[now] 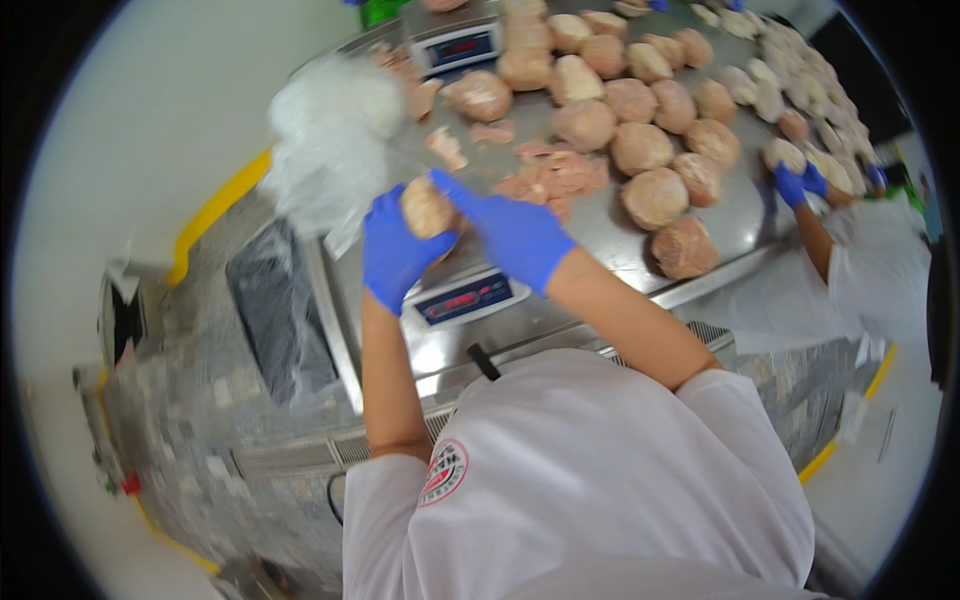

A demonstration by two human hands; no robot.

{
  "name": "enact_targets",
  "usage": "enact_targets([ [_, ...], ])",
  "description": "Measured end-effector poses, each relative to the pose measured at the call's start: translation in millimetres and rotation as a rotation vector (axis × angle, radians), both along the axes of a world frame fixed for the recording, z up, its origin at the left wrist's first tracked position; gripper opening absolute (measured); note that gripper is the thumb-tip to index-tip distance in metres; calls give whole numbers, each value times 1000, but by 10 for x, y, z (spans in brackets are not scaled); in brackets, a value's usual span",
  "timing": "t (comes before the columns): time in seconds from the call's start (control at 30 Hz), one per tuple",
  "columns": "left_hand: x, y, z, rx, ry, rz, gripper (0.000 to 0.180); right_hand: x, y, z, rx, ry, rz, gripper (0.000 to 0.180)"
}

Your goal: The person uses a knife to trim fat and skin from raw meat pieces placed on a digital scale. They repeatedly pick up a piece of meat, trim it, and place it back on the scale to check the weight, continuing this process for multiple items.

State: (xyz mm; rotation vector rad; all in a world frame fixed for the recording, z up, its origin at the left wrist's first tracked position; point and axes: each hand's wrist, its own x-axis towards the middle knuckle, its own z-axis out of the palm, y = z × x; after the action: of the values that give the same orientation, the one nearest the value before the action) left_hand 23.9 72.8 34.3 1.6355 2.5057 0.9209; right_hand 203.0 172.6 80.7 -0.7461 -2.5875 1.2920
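A pale pink ball of raw meat [427, 208] is held just above the near scale [465, 300]. My left hand [396, 250], in a blue glove, wraps around its left and lower side, thumb across the front. From the right, my right hand [518, 236], also gloved in blue, reaches over it with its fingers against the upper right side; these are slightly blurred. The hands mostly hide the scale's platform, while its lit display faces me. Flat scraps of pink meat [556, 178] lie beyond my right hand.
Several meat balls [642, 148] cover the steel table [610, 245] at centre right. Clear plastic bags [335, 130] sit at its left edge. A second scale [455, 47] stands at the back. A co-worker's gloved hands [800, 183] handle meat on the right.
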Motion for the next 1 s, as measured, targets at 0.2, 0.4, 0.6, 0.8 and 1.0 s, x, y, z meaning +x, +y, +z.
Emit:
enact_targets([
  [0.2, -99, 94, -164, 71, -216, -197, 65, -447, 302, -538, 304, 86, -22, 60],
  [0.4, -200, 87, -194, -46, -180, -122, 92, -272, 190, -849, 199, 176, -48, 65],
  [0.6, -207, -102, -227, 12, -195, -148, 97, -440, 116, -463, 162, -140, -13, 70],
  [0.8, -121, -76, -191, 13, -113, -74, 94, -204, 50, -905, 90, -32, -64, 87],
  [1.0, -245, -131, -150, -34, -139, -176, 103, 67, -268, -583, -76, -204, -103, 100],
])
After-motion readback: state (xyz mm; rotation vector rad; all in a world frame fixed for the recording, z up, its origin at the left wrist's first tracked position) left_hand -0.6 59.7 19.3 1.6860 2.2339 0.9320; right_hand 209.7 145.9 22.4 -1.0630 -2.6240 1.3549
